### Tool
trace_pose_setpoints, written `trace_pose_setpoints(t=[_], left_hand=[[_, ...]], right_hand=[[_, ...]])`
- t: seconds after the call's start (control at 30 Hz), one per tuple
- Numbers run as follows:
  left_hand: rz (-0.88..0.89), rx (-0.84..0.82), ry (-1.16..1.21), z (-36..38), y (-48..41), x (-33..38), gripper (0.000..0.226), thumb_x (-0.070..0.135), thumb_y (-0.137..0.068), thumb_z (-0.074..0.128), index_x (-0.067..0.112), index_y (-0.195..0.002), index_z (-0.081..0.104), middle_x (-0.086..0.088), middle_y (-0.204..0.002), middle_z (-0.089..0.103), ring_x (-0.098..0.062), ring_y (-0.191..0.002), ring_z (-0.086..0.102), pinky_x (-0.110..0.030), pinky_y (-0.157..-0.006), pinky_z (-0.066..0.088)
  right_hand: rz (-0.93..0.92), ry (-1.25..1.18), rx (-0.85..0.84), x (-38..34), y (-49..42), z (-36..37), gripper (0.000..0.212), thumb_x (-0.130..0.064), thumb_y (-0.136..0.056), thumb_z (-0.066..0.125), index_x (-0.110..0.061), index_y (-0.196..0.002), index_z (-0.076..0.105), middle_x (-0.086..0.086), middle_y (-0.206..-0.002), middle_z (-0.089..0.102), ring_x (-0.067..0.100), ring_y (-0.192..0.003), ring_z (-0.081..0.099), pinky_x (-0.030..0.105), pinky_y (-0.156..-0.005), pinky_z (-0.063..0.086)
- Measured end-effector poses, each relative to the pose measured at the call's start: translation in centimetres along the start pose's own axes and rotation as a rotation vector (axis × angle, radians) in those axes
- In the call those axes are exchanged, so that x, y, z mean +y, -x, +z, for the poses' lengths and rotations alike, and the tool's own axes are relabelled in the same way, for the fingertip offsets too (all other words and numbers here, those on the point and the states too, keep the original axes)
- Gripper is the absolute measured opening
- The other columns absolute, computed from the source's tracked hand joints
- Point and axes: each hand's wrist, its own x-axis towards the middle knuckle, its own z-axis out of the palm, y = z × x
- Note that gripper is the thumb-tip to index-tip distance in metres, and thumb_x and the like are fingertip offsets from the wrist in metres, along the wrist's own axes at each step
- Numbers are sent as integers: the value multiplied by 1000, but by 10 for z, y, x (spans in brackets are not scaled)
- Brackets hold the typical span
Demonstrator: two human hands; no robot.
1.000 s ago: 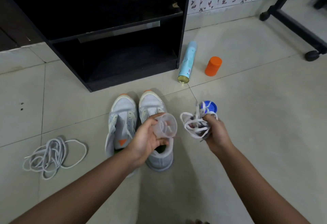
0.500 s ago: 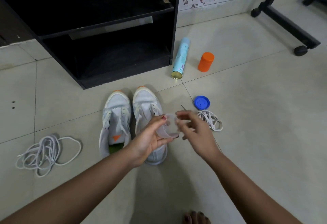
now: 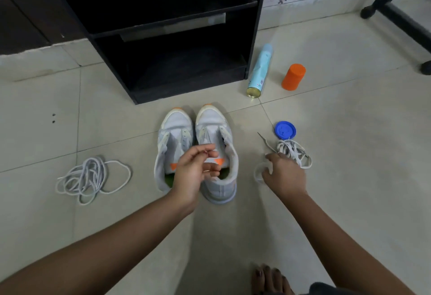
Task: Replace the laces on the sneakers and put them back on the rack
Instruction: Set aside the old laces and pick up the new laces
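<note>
One black open-fronted shelf rack (image 3: pixel 163 38) stands at the top of the view. On the pale tiled floor (image 3: pixel 349 154) just in front of it sit two pale grey sneakers (image 3: pixel 211 122), side by side and touching, toes towards the rack. They have orange toe tips, orange triangles on the tongues and green insoles, and the eyelets are unlaced.

Two bare hands are well apart. The left hand (image 3: pixel 194 170) hovers over the sneakers with its fingers loosely curled and holding nothing. The right hand (image 3: pixel 285 175) is low to their right and grips one clear plastic cup (image 3: pixel 261 172) (blurred).

There are two lace bundles: white round cord laces (image 3: pixel 91 179) lie left of the sneakers, and flat white laces (image 3: pixel 295 152) lie beside the right hand. One pale blue spray can (image 3: pixel 258 70) lies on its side. One orange cylindrical cap (image 3: pixel 293 76) stands near it. One blue round lid (image 3: pixel 285 129) lies by the flat laces.
</note>
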Motion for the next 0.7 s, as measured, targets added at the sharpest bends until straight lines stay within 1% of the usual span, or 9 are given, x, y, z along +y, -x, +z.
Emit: trace_pose_setpoints(t=[0.07, 0.13, 0.17, 0.3, 0.4, 0.5, 0.57, 0.63, 0.7], left_hand=[[161, 94, -37, -10, 2, -3, 30, -5, -97, 37, 9, -90, 63, 0, -74, 61, -9, -43, 48, -18, -41, 40], [306, 164, -79, -19, 4, -3, 30, -7, -97, 37, 10, -89, 61, 10, -68, 60, -5, -44, 41, -15, -43, 34], [376, 216, -109, -29, 3, 0, 28, -6, -97, 39, 12, -90, 60, 12, -69, 60, -4, -48, 43, -15, -47, 36], [529, 441, -419, -98, -19, 1, 17, 11, -94, 47, 23, -99, 58, 2, -97, 62, -5, -82, 58, -24, -73, 49], [460, 507, -770, -169, -38, -11, 20, 10, -90, 49, 21, -104, 60, 0, -100, 63, -14, -83, 59, -40, -80, 51], [343, 532, -1231, -232, -38, -23, 27, 18, -80, 53, 16, -105, 64, -7, -106, 62, -31, -94, 60, -37, -78, 50], [226, 561, -1367, -258, -32, -32, 34, 34, -75, 52, 16, -100, 68, -10, -100, 63, -36, -90, 61, -39, -69, 53], [112, 521, -1440, -268, -28, -42, 42, 47, -71, 47, 20, -93, 69, -6, -94, 64, -34, -88, 62, -37, -67, 53], [66, 476, -1504, -274, -28, -51, 39, 46, -70, 52, 19, -93, 66, -5, -94, 62, -32, -87, 61, -38, -67, 52]], right_hand=[[-182, -5, 180, -27, 6, -12, 37, -17, -71, 61, -18, -106, 69, 3, -97, 68, 31, -87, 63, 35, -67, 52], [-400, -79, 335, -62, 10, -23, 31, -19, -69, 56, -18, -97, 71, 1, -89, 68, 29, -79, 61, 32, -64, 50], [-513, -123, 340, -88, 9, -26, 28, -23, -72, 52, -18, -93, 70, 1, -87, 68, 27, -79, 60, 31, -65, 50], [-859, -134, 42, -177, -2, -26, 25, -30, -80, 45, -18, -84, 66, 3, -86, 66, 27, -86, 57, 38, -75, 51], [-1047, 49, -148, -214, -15, -13, 22, -28, -85, 49, -19, -95, 67, 2, -100, 64, 26, -100, 53, 39, -84, 46], [-1182, 206, -284, -248, -29, -8, 26, -27, -90, 49, -23, -111, 64, 0, -115, 59, 23, -114, 45, 36, -96, 39], [-1216, 294, -329, -275, -35, -2, 28, -26, -92, 49, -23, -117, 61, 1, -121, 56, 22, -118, 42, 34, -97, 35], [-1220, 354, -346, -296, -38, 11, 30, -24, -92, 49, -21, -119, 61, 3, -123, 56, 23, -119, 41, 34, -96, 34], [-1220, 414, -374, -317, -34, 31, 31, -21, -91, 51, -20, -120, 60, 5, -124, 55, 26, -120, 41, 35, -96, 34]])
